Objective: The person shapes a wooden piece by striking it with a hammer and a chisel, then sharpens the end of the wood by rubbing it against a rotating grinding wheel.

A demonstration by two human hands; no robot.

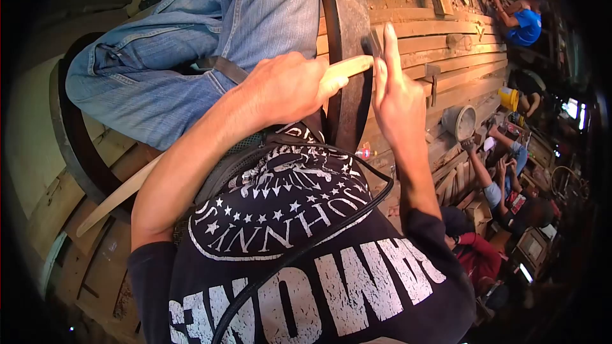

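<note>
My left hand (pixel 290 89) is closed around a pale wooden stick (pixel 350 69), whose tip points toward my right hand. My right hand (pixel 398 92) has its index finger stretched out and its thumb close beside it. Against these fingers sits a small flat dark-edged piece (pixel 376 41), right at the stick's tip; I cannot tell what it is. Both hands are over a broad dark curved rim (pixel 347 99) standing between my jeans-clad legs and the boards. Another length of pale wood (pixel 121 194) shows behind my left arm, its tapered end at lower left.
A hammer-shaped tool (pixel 433 79) lies on the wooden planks (pixel 459 44) at right. Beyond are a grey bucket (pixel 460 121), a yellow bucket (pixel 508 98) and several seated people, one in a blue shirt (pixel 526 25). A black cord (pixel 290 258) crosses my shirt.
</note>
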